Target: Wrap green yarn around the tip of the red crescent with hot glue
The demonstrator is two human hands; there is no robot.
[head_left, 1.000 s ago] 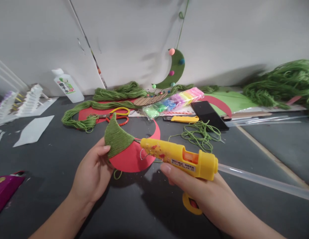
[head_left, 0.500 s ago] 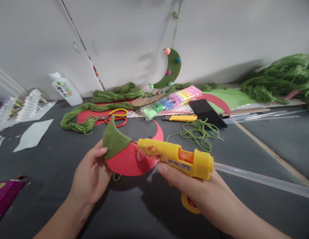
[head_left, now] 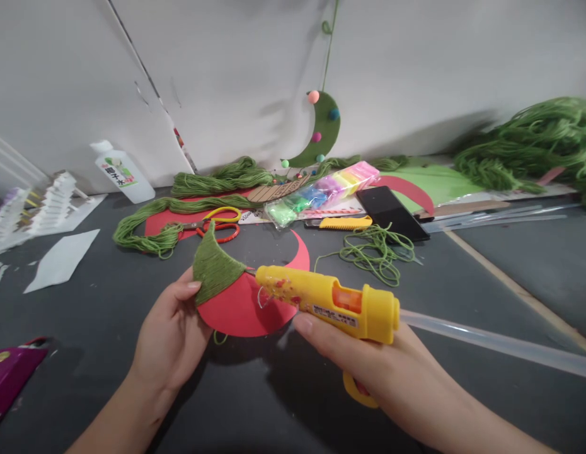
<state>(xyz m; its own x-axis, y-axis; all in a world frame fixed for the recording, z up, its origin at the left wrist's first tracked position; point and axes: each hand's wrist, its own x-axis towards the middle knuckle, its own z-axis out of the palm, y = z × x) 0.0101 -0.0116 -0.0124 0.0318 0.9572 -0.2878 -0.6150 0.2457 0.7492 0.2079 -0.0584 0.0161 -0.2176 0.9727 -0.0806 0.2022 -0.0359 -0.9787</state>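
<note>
My left hand (head_left: 172, 334) grips a red paper crescent (head_left: 248, 306) by its left end, where green yarn (head_left: 212, 268) is wound tightly round the tip. My right hand (head_left: 368, 362) is closed round a yellow hot glue gun (head_left: 335, 302). The gun's nozzle points left and sits right at the edge of the wound yarn on the red paper. A clear glue stick (head_left: 496, 343) juts out of the gun's back toward the right. Both hands hover over a dark table (head_left: 283, 403).
Behind lie green yarn skeins (head_left: 179, 208), yellow and red scissors (head_left: 217, 221), a yellow box cutter (head_left: 343, 222), a black phone (head_left: 390, 211), a rainbow pack (head_left: 321, 192), loose yarn (head_left: 375, 252), a white bottle (head_left: 118, 173). A finished green crescent (head_left: 319, 132) hangs on the wall.
Both hands, the crescent and the glue gun have slid slightly left and down in the picture together. The nozzle stays at the yarn's edge.
</note>
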